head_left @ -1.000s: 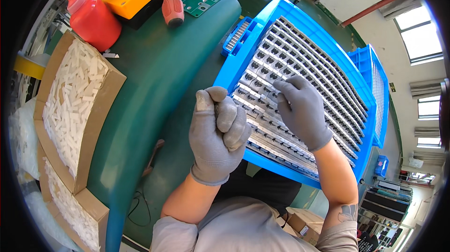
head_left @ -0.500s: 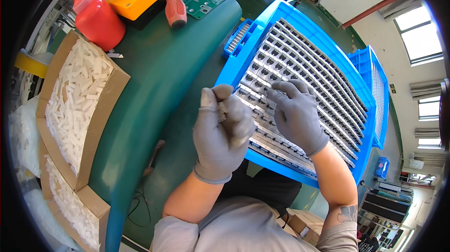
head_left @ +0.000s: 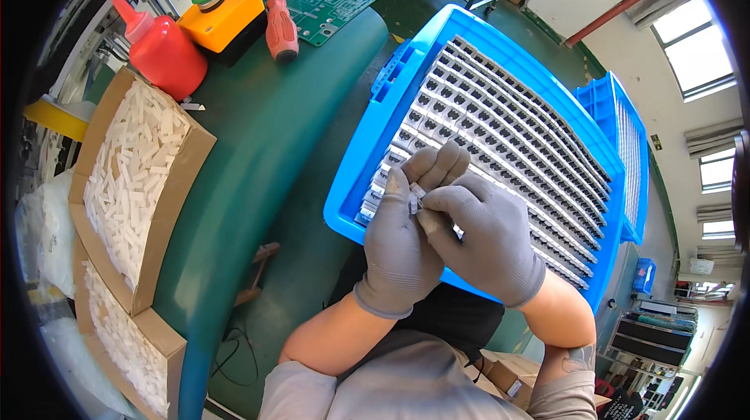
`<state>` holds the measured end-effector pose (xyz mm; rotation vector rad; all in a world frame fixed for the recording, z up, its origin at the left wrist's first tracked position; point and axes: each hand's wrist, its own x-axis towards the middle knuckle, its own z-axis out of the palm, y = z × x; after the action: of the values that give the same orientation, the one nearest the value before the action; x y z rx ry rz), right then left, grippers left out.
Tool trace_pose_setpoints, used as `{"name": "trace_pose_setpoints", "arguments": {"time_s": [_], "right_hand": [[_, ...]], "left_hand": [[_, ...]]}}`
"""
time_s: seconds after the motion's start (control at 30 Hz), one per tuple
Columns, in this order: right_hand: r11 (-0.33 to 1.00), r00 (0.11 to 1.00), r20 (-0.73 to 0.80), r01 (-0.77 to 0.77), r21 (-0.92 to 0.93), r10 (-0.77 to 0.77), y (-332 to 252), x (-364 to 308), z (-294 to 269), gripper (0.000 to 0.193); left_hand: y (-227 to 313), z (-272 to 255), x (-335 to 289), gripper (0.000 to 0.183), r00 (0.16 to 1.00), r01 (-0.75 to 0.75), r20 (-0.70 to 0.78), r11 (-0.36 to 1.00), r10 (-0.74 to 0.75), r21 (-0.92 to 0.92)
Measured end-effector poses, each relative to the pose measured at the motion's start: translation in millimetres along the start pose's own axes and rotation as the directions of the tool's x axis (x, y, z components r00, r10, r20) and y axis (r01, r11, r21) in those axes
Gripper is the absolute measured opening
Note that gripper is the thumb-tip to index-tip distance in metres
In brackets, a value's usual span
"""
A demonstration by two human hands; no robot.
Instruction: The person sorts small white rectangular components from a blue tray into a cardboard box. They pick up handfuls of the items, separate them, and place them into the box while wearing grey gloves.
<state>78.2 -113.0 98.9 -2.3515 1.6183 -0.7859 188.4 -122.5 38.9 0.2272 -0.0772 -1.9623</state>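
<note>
My two grey-gloved hands meet over the near left part of a blue crate (head_left: 344,203). My left hand (head_left: 400,256) is closed, its fingers curled around a few small whitish pieces (head_left: 415,200). Against these, my right hand (head_left: 494,240) pinches with thumb and forefinger; its fingertips partly cover the pieces, so their exact kind cannot be made out. Under and beyond both hands, the crate carries close rows of small silvery-white parts with black centres (head_left: 500,119).
Left, on a green-topped bench (head_left: 258,162), cardboard boxes (head_left: 168,221) hold many small white strips. A red squeeze bottle (head_left: 168,57), a yellow box with a green button (head_left: 223,17), a screwdriver (head_left: 281,29) and a green circuit board (head_left: 324,6) sit farther back. Another blue crate (head_left: 613,100) stands right.
My right hand has left the rows of parts and moved left and nearer to meet my left hand. The left hand has shifted right, and its fingers now show small whitish pieces.
</note>
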Motion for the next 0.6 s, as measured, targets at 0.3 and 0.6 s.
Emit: {"name": "trace_pose_setpoints", "arguments": {"time_s": [0.3,0.6], "right_hand": [[0.987,0.999,-0.041,0.014,0.158,-0.008,8.0,-12.2,-6.6,0.021],[0.941,0.998,0.035,-0.056,0.333,0.047,12.4,-8.6,-13.1,0.021]], "left_hand": [[0.0,-2.4,2.4,0.049,0.998,-0.040,-0.043,0.999,0.040,-0.005],[-0.3,-6.8,5.1,0.045,0.998,-0.057,-0.034,0.994,0.054,-0.098]]}}
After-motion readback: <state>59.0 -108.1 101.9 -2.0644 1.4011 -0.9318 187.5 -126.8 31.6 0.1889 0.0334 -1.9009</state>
